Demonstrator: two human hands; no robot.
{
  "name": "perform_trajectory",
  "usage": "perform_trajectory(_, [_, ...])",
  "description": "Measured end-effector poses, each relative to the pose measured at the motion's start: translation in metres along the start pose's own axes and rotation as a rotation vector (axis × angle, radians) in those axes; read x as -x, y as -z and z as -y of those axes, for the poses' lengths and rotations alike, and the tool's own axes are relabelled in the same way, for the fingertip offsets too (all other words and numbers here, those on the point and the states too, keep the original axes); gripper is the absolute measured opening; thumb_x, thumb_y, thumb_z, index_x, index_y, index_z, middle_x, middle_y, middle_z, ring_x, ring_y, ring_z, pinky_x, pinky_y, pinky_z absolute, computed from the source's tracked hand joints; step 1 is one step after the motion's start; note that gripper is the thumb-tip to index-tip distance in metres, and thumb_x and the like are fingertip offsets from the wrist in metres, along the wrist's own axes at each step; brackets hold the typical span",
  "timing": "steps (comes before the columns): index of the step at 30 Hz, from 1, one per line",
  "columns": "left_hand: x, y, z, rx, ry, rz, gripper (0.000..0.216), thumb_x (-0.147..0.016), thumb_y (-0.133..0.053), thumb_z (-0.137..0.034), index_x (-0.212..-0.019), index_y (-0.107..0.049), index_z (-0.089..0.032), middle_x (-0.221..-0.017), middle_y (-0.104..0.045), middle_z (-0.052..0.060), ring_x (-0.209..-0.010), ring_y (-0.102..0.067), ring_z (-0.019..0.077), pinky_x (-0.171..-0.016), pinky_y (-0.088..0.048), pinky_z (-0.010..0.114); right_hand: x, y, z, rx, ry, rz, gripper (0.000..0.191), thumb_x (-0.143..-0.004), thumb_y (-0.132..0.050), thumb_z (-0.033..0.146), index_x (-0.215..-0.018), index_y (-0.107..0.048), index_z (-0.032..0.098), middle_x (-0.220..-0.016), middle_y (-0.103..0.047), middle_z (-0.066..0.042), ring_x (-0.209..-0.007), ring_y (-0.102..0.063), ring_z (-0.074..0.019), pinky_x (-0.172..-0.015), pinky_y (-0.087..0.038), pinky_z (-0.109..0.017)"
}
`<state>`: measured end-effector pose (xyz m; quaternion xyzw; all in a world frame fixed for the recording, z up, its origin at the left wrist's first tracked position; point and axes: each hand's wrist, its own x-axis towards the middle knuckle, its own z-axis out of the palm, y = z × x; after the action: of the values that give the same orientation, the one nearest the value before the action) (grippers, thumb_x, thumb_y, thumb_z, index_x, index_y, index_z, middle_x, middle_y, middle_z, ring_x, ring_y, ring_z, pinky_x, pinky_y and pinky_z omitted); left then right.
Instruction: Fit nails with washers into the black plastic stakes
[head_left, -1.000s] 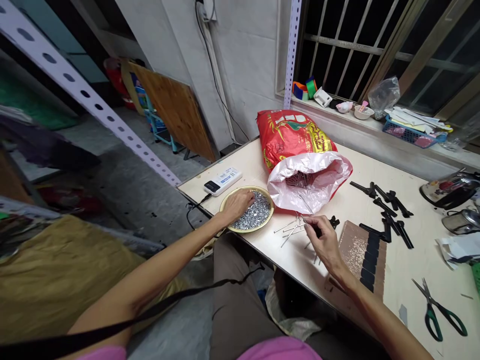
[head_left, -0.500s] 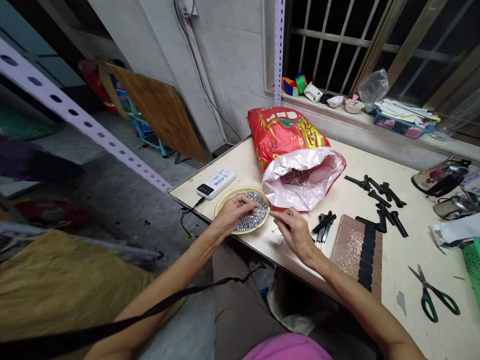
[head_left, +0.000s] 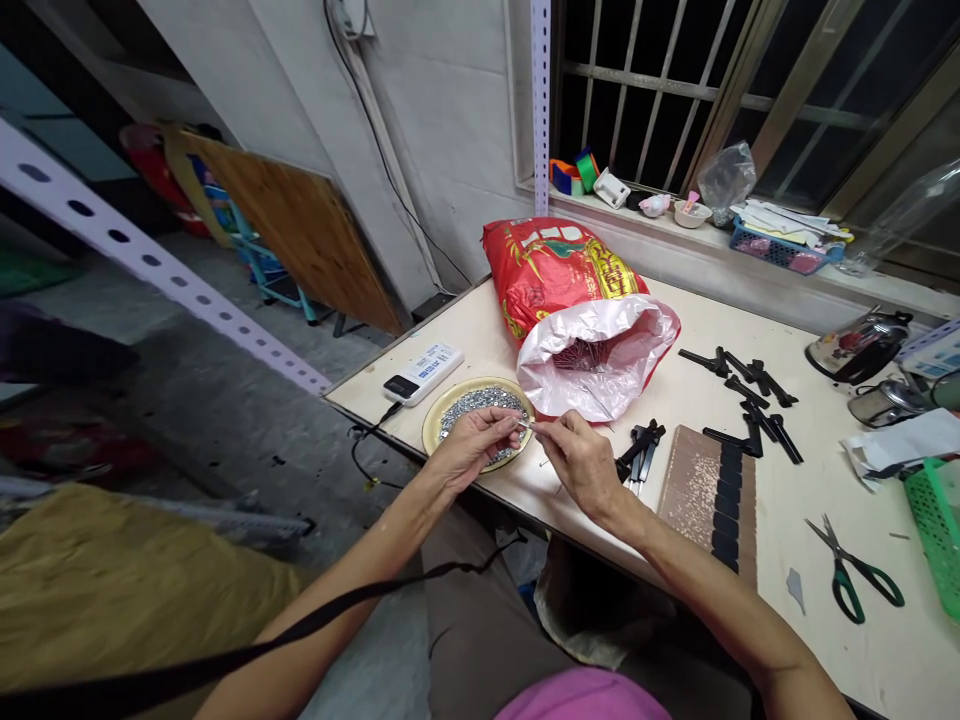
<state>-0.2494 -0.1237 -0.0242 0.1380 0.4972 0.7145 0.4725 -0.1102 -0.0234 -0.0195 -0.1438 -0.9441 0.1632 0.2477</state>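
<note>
My left hand [head_left: 480,445] is closed in a pinch over the near edge of a yellowish plate [head_left: 430,432] heaped with small shiny metal pieces [head_left: 480,402]. Its fingertips grip a tiny shiny metal piece, mostly hidden. My right hand [head_left: 585,460] pinches a thin metal pin [head_left: 529,426], its tip meeting the left fingertips. Just behind the hands lies a red bag [head_left: 555,265] with its white mouth open toward me and many thin dark pins [head_left: 581,355] inside. Another thin pin [head_left: 545,463] lies on the table beside the right hand.
A white power bank [head_left: 424,374] with a cable lies left of the plate. Rightward are black clip-like parts [head_left: 761,400], a brown board with black pads [head_left: 686,490], green-handled scissors [head_left: 851,570], a kettle [head_left: 855,348] and a green basket [head_left: 934,530]. A perforated post [head_left: 541,110] stands behind.
My two hands have come together, so the pin's tip now meets the left fingertips. The view has shifted slightly to the right.
</note>
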Motion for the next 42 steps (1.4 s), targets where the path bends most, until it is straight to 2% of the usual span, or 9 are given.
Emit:
perform_trajectory(9, [-0.001,-0.009,0.005,-0.149,-0.124,-0.035,0.047,-0.04,-0.088,-0.048,-0.064,-0.065,-0.014,-0.058,-0.064,-0.001,-0.051,-0.057,0.0102,-0.058,-0.05,0.026,0.005,0.0,0.004,0.116,-0.038,-0.055,0.02,-0.096,-0.047,0.026,-0.095,-0.065,0.02,-0.085,-0.064,-0.005,-0.075,-0.06,-0.0135,-0.063,-0.043,-0.022])
perform_trajectory(18, [-0.004,-0.017,0.013,-0.17,-0.086,0.0,0.044,-0.044,-0.087,-0.045,-0.068,-0.066,-0.014,-0.057,-0.063,-0.002,-0.051,-0.057,0.0095,-0.058,-0.052,0.026,0.013,0.002,-0.004,0.29,0.012,-0.134,0.032,-0.1,-0.039,0.03,-0.083,-0.064,0.02,-0.076,-0.063,-0.005,-0.07,-0.055,-0.0142,-0.06,-0.035,-0.026])
perform_trajectory(22, [-0.003,-0.022,0.014,-0.175,-0.092,-0.009,0.047,-0.04,-0.087,-0.047,-0.065,-0.066,-0.013,-0.055,-0.063,-0.002,-0.05,-0.056,0.0091,-0.057,-0.051,0.025,0.016,0.001,-0.006,0.262,-0.02,-0.104,0.026,-0.099,-0.043,0.03,-0.088,-0.064,0.02,-0.081,-0.064,-0.005,-0.072,-0.056,-0.014,-0.062,-0.035,-0.026])
perform_trajectory(27, [-0.003,-0.026,0.016,-0.186,-0.083,-0.018,0.046,-0.041,-0.087,-0.046,-0.065,-0.067,-0.013,-0.054,-0.062,-0.002,-0.05,-0.056,0.0088,-0.055,-0.05,0.024,0.017,0.003,-0.008,0.254,-0.068,-0.049,0.029,-0.099,-0.042,0.031,-0.084,-0.064,0.02,-0.077,-0.062,-0.004,-0.069,-0.056,-0.0135,-0.058,-0.033,-0.026])
perform_trajectory(31, [-0.004,-0.025,0.017,-0.222,-0.105,-0.014,0.044,-0.044,-0.086,-0.046,-0.066,-0.066,-0.014,-0.055,-0.062,-0.002,-0.05,-0.057,0.0099,-0.056,-0.05,0.025,0.017,0.003,-0.008,0.208,-0.095,-0.02,0.021,-0.097,-0.047,0.033,-0.091,-0.063,0.021,-0.084,-0.062,-0.004,-0.072,-0.057,-0.0129,-0.057,-0.035,-0.025])
perform_trajectory(36, [-0.004,-0.025,0.018,-0.276,-0.153,-0.023,0.043,-0.046,-0.085,-0.047,-0.066,-0.066,-0.014,-0.057,-0.063,-0.001,-0.05,-0.057,0.0105,-0.055,-0.049,0.025,0.017,0.005,-0.008,0.211,-0.097,-0.009,0.025,-0.098,-0.044,0.028,-0.083,-0.063,0.02,-0.079,-0.061,-0.004,-0.072,-0.057,-0.0142,-0.06,-0.036,-0.025])
perform_trajectory(42, [-0.004,-0.026,0.017,-0.337,-0.178,-0.019,0.038,-0.05,-0.083,-0.045,-0.067,-0.067,-0.014,-0.054,-0.063,-0.001,-0.05,-0.058,0.0115,-0.054,-0.047,0.025,0.016,0.01,-0.011,-0.025,-0.189,0.078,0.016,-0.096,-0.047,0.028,-0.094,-0.061,0.021,-0.087,-0.064,-0.001,-0.075,-0.06,-0.013,-0.061,-0.04,-0.023])
